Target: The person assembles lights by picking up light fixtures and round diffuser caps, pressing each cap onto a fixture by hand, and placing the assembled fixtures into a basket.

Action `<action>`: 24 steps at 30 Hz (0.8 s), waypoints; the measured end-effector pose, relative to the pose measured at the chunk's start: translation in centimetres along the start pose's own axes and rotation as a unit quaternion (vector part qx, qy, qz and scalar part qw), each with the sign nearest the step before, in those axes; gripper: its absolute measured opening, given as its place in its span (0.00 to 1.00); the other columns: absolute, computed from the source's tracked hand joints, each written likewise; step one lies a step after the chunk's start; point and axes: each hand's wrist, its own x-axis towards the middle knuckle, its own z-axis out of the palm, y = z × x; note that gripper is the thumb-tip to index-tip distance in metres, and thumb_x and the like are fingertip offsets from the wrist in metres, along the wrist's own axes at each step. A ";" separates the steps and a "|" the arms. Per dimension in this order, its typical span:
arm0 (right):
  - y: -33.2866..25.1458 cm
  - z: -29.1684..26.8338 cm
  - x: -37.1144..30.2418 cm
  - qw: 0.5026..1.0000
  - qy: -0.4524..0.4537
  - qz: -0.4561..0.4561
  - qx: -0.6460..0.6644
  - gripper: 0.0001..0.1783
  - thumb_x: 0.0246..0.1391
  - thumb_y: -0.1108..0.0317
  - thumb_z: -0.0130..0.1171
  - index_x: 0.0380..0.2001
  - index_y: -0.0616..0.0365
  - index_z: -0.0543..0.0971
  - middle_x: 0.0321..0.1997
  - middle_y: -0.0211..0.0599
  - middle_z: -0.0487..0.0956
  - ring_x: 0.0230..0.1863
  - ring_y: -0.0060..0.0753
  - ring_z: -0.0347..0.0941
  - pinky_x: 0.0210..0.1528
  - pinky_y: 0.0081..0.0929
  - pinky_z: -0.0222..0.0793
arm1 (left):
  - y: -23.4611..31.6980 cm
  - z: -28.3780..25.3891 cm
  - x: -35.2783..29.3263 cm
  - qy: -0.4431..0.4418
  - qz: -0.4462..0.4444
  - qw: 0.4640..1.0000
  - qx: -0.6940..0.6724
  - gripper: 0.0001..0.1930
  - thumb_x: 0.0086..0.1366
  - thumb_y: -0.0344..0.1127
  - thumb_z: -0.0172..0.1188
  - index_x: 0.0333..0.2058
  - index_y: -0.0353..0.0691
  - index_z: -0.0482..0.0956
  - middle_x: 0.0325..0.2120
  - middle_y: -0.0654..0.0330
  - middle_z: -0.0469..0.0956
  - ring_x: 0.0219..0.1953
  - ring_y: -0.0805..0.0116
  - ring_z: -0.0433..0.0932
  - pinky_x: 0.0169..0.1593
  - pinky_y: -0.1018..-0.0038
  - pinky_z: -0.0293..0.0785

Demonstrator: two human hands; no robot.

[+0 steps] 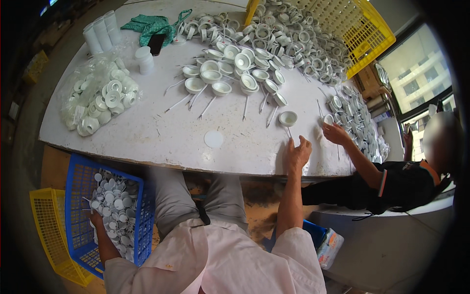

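My right hand (299, 153) is over the table's near edge. Its thumb and forefinger are apart, at the wire end of a round white lamp housing (288, 118) that lies on the tabletop. Down at my left, my left hand (96, 218) reaches into a blue crate (142, 210) of round white lamps (115, 206). Thin wires show by its fingers, but whether it grips them is too small to make out. A flat white disc (213, 139) lies on the table in front of me. Beyond it spreads a group of white cup-shaped housings (221, 88) with trailing wires.
A clear bag of white rings (113, 95), disc stacks (102, 32), a green cloth (147, 25) and a phone (156, 44) sit far left. A yellow crate (369, 36) spills housings at the back. At right, a co-worker's hand (335, 133) holds a housing.
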 end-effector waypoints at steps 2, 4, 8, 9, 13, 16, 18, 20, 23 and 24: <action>-0.6 0.8 1.1 0.999 -0.005 -0.039 -0.029 0.15 0.49 0.62 0.61 0.38 0.59 0.79 0.40 0.44 0.76 0.44 0.45 0.70 0.47 0.38 0.67 | 0.1 -0.2 -0.2 0.034 -0.011 0.998 0.050 0.27 0.65 0.43 0.53 0.57 0.30 0.64 0.56 0.41 0.65 0.58 0.44 0.65 0.58 0.61 0.63; -1.2 1.7 2.0 0.992 -0.122 -0.023 -0.024 0.12 0.49 0.63 0.60 0.36 0.57 0.81 0.39 0.45 0.77 0.42 0.46 0.71 0.46 0.38 0.68 | 0.9 0.5 -1.5 -0.101 0.005 0.994 0.042 0.25 0.64 0.39 0.56 0.55 0.31 0.66 0.55 0.43 0.67 0.57 0.46 0.66 0.57 0.62 0.64; -0.4 2.9 1.3 0.993 -0.112 -0.007 0.032 0.09 0.51 0.66 0.57 0.32 0.59 0.80 0.34 0.45 0.77 0.37 0.45 0.73 0.43 0.38 0.68 | 9.9 3.3 -9.9 -0.243 0.076 0.941 -0.223 0.14 0.64 0.31 0.54 0.46 0.31 0.74 0.40 0.53 0.78 0.42 0.63 0.78 0.46 0.71 0.73; -0.4 2.6 0.7 0.993 -0.115 -0.009 0.031 0.09 0.51 0.66 0.57 0.32 0.59 0.80 0.34 0.45 0.77 0.37 0.45 0.73 0.43 0.38 0.68 | 15.1 1.9 -13.5 -0.289 0.070 0.907 -0.297 0.12 0.64 0.30 0.53 0.44 0.31 0.75 0.38 0.56 0.79 0.38 0.67 0.80 0.44 0.73 0.74; -1.8 0.5 -2.5 0.984 -0.097 0.012 0.149 0.08 0.52 0.67 0.57 0.31 0.61 0.78 0.33 0.45 0.77 0.33 0.43 0.74 0.40 0.35 0.69 | 29.7 -3.5 -24.3 -0.421 0.171 0.813 -0.364 0.10 0.63 0.26 0.54 0.42 0.30 0.75 0.38 0.53 0.79 0.39 0.67 0.80 0.45 0.74 0.75; -3.3 -0.9 -5.6 0.969 -0.086 0.011 0.233 0.08 0.54 0.68 0.56 0.32 0.62 0.76 0.29 0.40 0.75 0.29 0.35 0.71 0.37 0.29 0.68 | 37.3 -5.6 -29.7 -0.574 0.206 0.682 -0.402 0.18 0.63 0.28 0.56 0.51 0.29 0.68 0.47 0.49 0.76 0.48 0.65 0.76 0.51 0.74 0.73; -4.7 -2.3 -7.9 0.954 -0.098 0.020 0.282 0.07 0.55 0.69 0.56 0.33 0.62 0.75 0.27 0.35 0.74 0.27 0.28 0.68 0.34 0.24 0.66 | 42.1 -6.1 -32.2 -0.650 0.198 0.600 -0.423 0.27 0.61 0.27 0.59 0.57 0.29 0.60 0.54 0.45 0.68 0.53 0.59 0.73 0.54 0.70 0.71; -6.5 -3.9 -10.2 0.917 -0.153 0.033 0.367 0.05 0.56 0.72 0.55 0.31 0.63 0.73 0.27 0.30 0.70 0.27 0.20 0.62 0.31 0.19 0.63 | 45.8 -5.6 -34.6 -0.683 0.149 0.531 -0.479 0.34 0.58 0.27 0.63 0.60 0.30 0.55 0.58 0.43 0.62 0.56 0.57 0.70 0.53 0.69 0.72; -9.7 -5.6 -13.1 0.861 -0.211 0.018 0.463 0.03 0.56 0.75 0.55 0.30 0.63 0.72 0.27 0.30 0.68 0.26 0.19 0.62 0.30 0.18 0.61 | 49.5 -6.0 -37.1 -0.651 0.150 0.547 -0.504 0.39 0.56 0.28 0.65 0.62 0.31 0.51 0.58 0.43 0.60 0.57 0.57 0.68 0.52 0.69 0.74; -10.3 -5.9 -13.8 0.833 -0.232 0.000 0.502 0.02 0.55 0.76 0.55 0.30 0.63 0.72 0.27 0.30 0.68 0.26 0.19 0.62 0.30 0.17 0.61 | 50.4 -6.5 -37.4 -0.637 0.163 0.562 -0.502 0.40 0.54 0.28 0.68 0.61 0.32 0.53 0.56 0.46 0.64 0.55 0.61 0.69 0.52 0.71 0.73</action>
